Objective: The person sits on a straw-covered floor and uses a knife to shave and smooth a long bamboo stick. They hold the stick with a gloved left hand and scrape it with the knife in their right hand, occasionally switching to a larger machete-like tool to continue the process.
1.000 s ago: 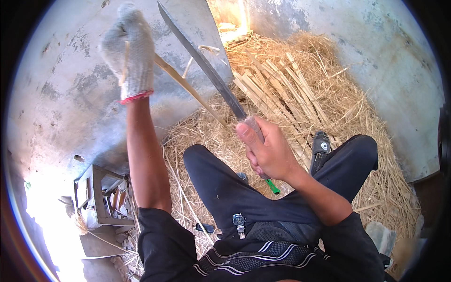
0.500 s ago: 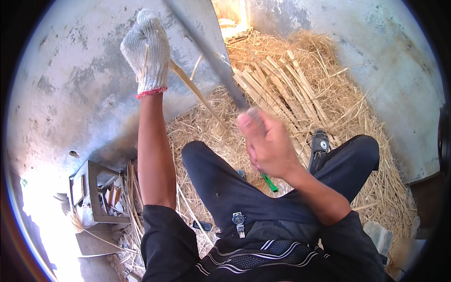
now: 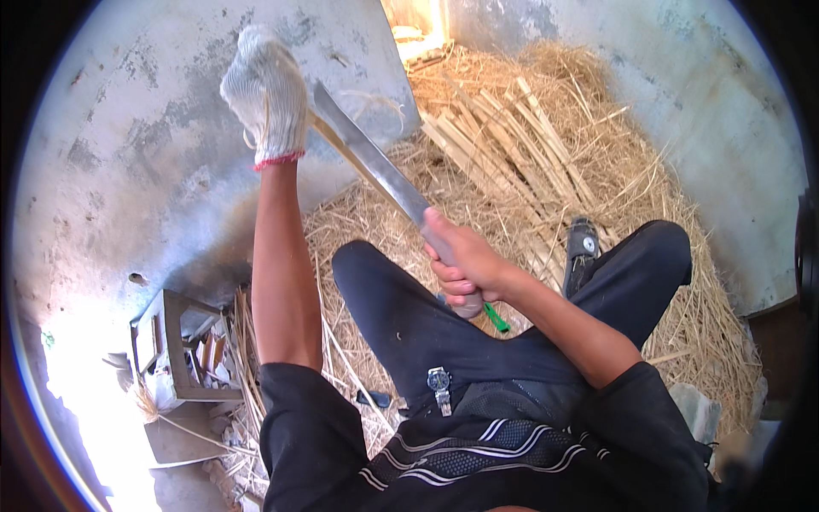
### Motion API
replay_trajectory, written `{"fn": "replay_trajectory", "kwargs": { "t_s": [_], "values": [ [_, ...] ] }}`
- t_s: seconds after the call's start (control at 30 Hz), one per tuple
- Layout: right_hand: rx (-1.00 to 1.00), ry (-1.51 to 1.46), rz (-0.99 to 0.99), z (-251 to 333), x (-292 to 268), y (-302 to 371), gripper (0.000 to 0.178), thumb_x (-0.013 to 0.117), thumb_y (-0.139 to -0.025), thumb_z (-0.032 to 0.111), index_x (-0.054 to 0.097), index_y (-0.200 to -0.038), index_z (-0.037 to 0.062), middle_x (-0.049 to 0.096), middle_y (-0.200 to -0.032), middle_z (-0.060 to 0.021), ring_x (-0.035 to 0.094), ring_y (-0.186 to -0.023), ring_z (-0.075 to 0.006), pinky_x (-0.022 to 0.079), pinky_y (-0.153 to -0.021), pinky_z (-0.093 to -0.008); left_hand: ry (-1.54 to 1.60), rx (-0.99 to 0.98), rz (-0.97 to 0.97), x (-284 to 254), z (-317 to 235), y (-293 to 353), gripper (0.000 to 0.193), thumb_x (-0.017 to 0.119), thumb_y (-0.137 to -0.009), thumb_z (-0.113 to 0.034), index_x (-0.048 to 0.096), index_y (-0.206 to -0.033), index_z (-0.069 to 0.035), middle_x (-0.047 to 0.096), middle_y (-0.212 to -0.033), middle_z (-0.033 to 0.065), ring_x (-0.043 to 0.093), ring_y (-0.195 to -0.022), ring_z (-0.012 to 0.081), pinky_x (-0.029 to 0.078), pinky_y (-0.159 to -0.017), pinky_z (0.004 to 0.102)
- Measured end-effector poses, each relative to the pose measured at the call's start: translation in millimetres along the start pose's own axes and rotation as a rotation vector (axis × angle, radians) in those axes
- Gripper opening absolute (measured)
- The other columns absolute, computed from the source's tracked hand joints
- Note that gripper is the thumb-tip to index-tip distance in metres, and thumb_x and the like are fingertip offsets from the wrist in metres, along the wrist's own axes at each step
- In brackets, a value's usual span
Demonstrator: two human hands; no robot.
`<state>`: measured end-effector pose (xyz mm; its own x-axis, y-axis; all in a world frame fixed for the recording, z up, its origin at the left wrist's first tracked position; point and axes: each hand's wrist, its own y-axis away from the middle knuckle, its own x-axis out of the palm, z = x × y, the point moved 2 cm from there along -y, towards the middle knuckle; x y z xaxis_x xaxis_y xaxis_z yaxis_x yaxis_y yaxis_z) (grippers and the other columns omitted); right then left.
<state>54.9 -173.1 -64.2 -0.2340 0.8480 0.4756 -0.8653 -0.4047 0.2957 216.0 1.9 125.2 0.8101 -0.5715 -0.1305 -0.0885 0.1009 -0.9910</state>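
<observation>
Stained grey walls close in on a floor deep in straw, with harsh light breaking in at the lower left and a brighter gap at the top. Pale strips lie heaped on the straw ahead of the person, who sits with knees bent wide apart, in dark trousers and a black shirt.

From where I stand, looking down as the head view does, the left hand is out at full reach in front of the wall, in a whitish glove with a red hem. It is clenched around a thin stick, which slants from the fist back toward the knees. Bare, the right hand grips a long knife by its handle; the blade runs along the stick, its tip just beside the glove. Whether steel and stick touch, I can't tell.

Near the handle's butt shows a small green thing. On the lap rests a watch, and a shoe shows by the right knee. Off left, near the wall, stands a wooden frame with clutter inside.
</observation>
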Motion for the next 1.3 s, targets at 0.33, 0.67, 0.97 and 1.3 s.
{"fn": "replay_trajectory", "kwargs": {
  "t_s": [0.33, 0.67, 0.97, 1.3],
  "values": [
    [-0.78, 0.709, -0.371, 66.2, 42.1, 39.9, 0.051, 0.053, -0.097, 0.048, 0.055, -0.084, -0.0014, 0.053, -0.054, -0.0109, 0.054, -0.045, -0.0235, 0.047, -0.048, -0.0378, -0.076, 0.008, -0.008, 1.0, -5.3, -0.3, 0.029, 0.044, -0.097, -0.017, 0.057, -0.073, -0.008, 0.062, -0.059, 0.0069, 0.065, -0.054, 0.0225, 0.049, -0.05, 0.0345],
    [0.204, -0.222, 0.212, -4.7, -27.5, -8.1, 0.06, 0.048, -0.094, 0.063, 0.047, -0.073, 0.0073, 0.045, -0.049, -0.0037, 0.048, -0.037, -0.0147, 0.046, -0.041, -0.0366, 0.083, -0.074, 0.063, 6.4, 21.2, 3.7, 0.017, 0.054, -0.091, -0.019, 0.061, -0.081, -0.008, 0.062, -0.066, 0.0089, 0.064, -0.059, 0.0256, 0.049, -0.053, 0.0342],
    [-0.702, 0.517, -0.225, 71.8, 37.5, 37.5, 0.061, 0.045, -0.096, 0.061, 0.049, -0.074, 0.0041, 0.044, -0.05, -0.0017, 0.049, -0.043, -0.0126, 0.044, -0.044, -0.03, -0.087, -0.118, 0.058, 8.7, 13.8, -4.4, 0.015, 0.055, -0.088, -0.013, 0.059, -0.074, -0.007, 0.061, -0.062, 0.0081, 0.063, -0.055, 0.0251, 0.051, -0.053, 0.0343],
    [0.048, 0.255, -0.131, -36.1, -19.8, -20.2, 0.061, 0.044, -0.095, 0.064, 0.048, -0.074, 0.0067, 0.046, -0.049, -0.0017, 0.045, -0.036, -0.0134, 0.047, -0.041, -0.0352, 0.175, -0.2, -0.033, 21.0, 72.2, 9.5, 0.027, 0.049, -0.095, -0.02, 0.053, -0.071, -0.008, 0.052, -0.06, 0.0042, 0.052, -0.051, 0.0152, 0.047, -0.048, 0.0314]
  ]
}}
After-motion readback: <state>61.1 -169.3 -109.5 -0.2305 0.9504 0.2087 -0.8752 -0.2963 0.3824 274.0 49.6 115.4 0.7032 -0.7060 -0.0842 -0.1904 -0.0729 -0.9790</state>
